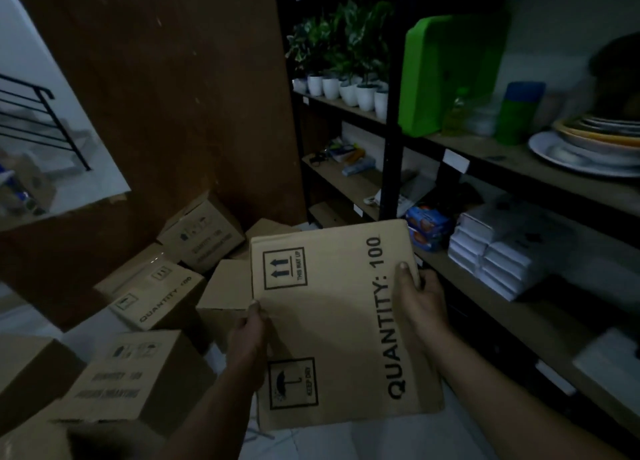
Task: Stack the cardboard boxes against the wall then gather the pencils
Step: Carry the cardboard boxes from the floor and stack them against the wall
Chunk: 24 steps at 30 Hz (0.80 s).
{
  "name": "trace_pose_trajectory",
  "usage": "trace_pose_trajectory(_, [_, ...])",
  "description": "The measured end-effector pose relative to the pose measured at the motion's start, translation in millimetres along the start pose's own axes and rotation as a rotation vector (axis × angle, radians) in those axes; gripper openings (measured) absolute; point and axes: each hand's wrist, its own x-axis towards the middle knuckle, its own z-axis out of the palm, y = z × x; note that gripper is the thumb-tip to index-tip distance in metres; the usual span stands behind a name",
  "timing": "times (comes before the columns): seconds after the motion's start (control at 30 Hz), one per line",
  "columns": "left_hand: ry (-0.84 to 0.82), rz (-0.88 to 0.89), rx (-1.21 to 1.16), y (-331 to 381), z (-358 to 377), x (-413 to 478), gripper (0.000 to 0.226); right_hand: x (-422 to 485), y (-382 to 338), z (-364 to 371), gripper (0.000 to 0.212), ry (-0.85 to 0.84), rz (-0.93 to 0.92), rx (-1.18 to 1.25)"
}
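Observation:
I hold a brown cardboard box [332, 321] printed "QUANTITY: 100" in front of me, above the floor. My left hand [250, 335] grips its left edge, thumb on the top face. My right hand [420, 297] grips the right edge, thumb likewise on top. Several more cardboard boxes lie scattered on the floor to the left: one [156, 297] beside the brown wall panel [166, 96], one [202, 234] tilted behind it, one [136, 376] nearer me. No pencils are visible.
A dark shelving unit [391, 130] fills the right side, carrying potted plants [346, 92], a green board [436, 72], stacked plates [588, 144] and white packets [502, 252]. A stair railing [41, 120] shows at far left. The room is dim.

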Motion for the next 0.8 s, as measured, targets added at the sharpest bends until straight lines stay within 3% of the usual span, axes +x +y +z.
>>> trace_pose_trajectory(0.23, [-0.112, -0.029, -0.053, -27, -65, -93, 0.051, -118, 13, -49, 0.039, 0.106, -0.033, 0.033])
trace_pose_trajectory(0.37, [-0.104, -0.067, -0.073, -41, -93, -142, 0.047, -169, 26, -79, 0.051, 0.164, -0.014, 0.085])
trace_pose_trajectory(0.57, [-0.124, -0.158, -0.148, -76, -116, -229, 0.051, -241, 46, -148, 0.049, 0.209, 0.008, 0.114])
trace_pose_trajectory(0.7, [-0.175, -0.167, -0.08, -110, -132, -296, 0.021, -297, 65, -203, 0.064, 0.216, 0.014, 0.164])
trace_pose_trajectory(0.8, [-0.242, -0.217, -0.041, -141, -140, -341, 0.036, -346, 86, -249, 0.068, 0.244, 0.047, 0.185])
